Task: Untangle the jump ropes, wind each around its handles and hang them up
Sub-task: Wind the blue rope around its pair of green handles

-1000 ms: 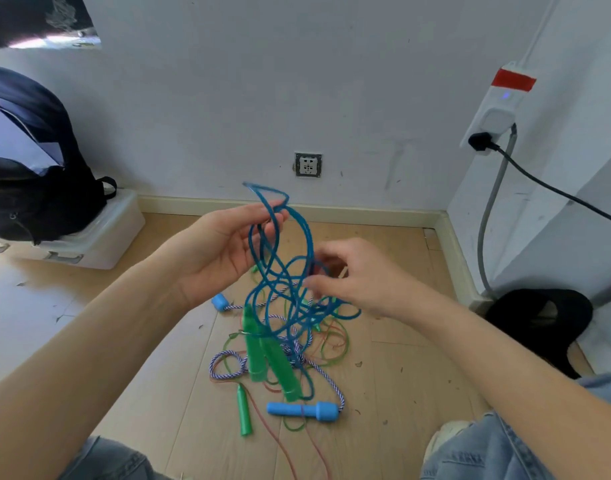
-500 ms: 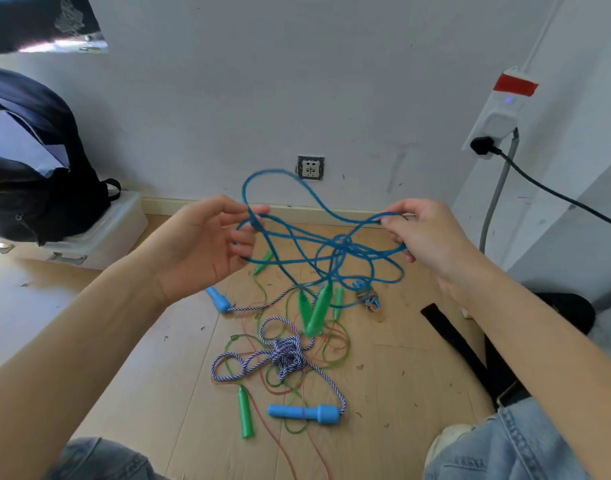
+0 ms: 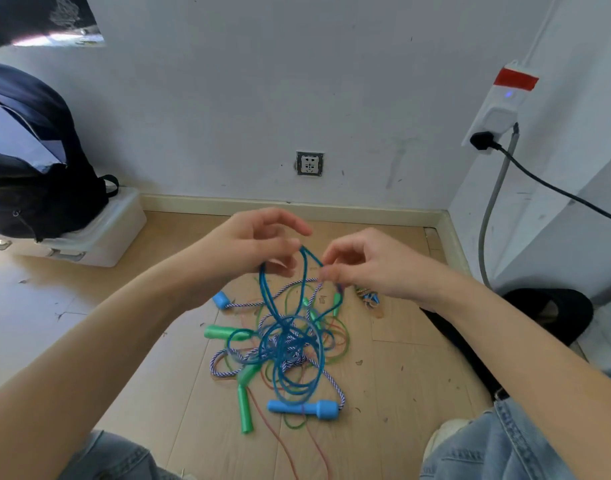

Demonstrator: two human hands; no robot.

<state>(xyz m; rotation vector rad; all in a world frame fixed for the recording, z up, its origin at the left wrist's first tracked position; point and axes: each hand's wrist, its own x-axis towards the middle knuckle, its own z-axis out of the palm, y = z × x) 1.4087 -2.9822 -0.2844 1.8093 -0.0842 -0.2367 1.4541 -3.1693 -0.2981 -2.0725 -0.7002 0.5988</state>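
A tangle of jump ropes lies on the wooden floor. My left hand (image 3: 259, 244) and my right hand (image 3: 359, 265) are close together above it, each pinching the top of a translucent blue rope (image 3: 286, 344) whose loops hang down onto the pile. Under it lie a blue-and-white braided rope (image 3: 328, 379) with blue handles (image 3: 304, 408) (image 3: 221, 300), thin green and red ropes, and green handles (image 3: 245, 412) (image 3: 224, 331).
A dark backpack (image 3: 30, 161) sits on a white plastic box (image 3: 99, 237) at the left. A wall socket (image 3: 309, 163) is straight ahead. A power strip (image 3: 498, 109) with a black cable hangs at the right, above a black object (image 3: 553, 313) on the floor.
My hands have come together from wide apart and moved lower. The blue rope, stretched between them before, now hangs slack in loops onto the pile.
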